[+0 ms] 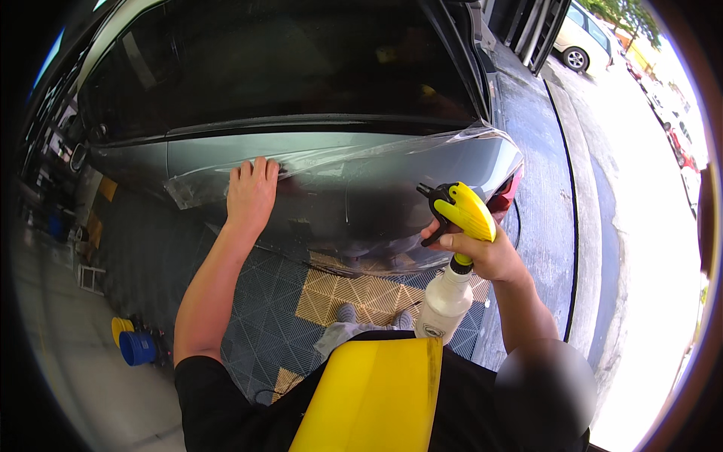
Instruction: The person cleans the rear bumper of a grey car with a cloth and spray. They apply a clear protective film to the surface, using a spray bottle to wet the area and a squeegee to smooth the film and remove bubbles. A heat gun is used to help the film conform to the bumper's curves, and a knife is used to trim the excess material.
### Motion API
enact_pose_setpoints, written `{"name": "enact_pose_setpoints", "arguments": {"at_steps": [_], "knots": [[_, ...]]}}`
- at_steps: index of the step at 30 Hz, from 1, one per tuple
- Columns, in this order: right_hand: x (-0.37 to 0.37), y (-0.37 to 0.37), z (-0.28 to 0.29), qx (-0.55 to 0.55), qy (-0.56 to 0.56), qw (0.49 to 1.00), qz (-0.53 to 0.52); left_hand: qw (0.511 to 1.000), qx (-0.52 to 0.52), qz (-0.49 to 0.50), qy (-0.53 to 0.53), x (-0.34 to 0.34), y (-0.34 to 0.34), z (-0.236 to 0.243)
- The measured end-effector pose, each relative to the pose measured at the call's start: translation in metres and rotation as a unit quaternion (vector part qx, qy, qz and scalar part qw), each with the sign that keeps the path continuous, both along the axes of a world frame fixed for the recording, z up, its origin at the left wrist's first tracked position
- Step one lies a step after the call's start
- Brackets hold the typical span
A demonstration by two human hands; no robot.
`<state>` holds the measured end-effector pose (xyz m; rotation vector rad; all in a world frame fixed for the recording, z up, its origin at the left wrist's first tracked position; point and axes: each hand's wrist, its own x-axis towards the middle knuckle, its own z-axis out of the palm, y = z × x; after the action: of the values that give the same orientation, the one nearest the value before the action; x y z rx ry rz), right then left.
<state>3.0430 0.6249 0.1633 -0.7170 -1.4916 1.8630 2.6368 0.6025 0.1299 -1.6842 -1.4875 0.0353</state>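
Observation:
A sheet of clear film [331, 160] stretches along the side of a dark grey car [354, 207], its upper edge drawn into a loose fold toward the rear corner. My left hand [254, 190] is closed on the film near its front end, against the car's panel; the fingertips are partly hidden. In my right hand [486, 252] is a spray bottle [444, 305] with a white body and a yellow and black trigger head. Fingers wrap its neck and trigger, and the nozzle points toward the car, a short way off the panel.
Grey and tan floor tiles [263, 301] lie under me and the car. A blue bucket [138, 348] stands at far left. At right, a concrete strip [538, 196] leads to a bright outdoor area with a parked white car [584, 38]. A yellow panel [369, 399] covers my chest.

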Motion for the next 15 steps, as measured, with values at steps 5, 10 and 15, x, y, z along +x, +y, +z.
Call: {"name": "enact_pose_setpoints", "arguments": {"at_steps": [5, 10, 15], "knots": [[-0.005, -0.035, -0.009, 0.045, -0.058, 0.994, -0.076, 0.985, -0.022, -0.149, -0.08, 0.05, 0.037, 0.005], [-0.012, -0.056, -0.018, 0.039, -0.047, 0.99, -0.13, 0.958, -0.064, -0.241, -0.14, 0.103, 0.07, 0.013], [0.036, -0.097, -0.06, -0.036, 0.02, 0.975, -0.22, 0.897, -0.105, -0.293, -0.315, 0.101, 0.062, 0.008]]}}
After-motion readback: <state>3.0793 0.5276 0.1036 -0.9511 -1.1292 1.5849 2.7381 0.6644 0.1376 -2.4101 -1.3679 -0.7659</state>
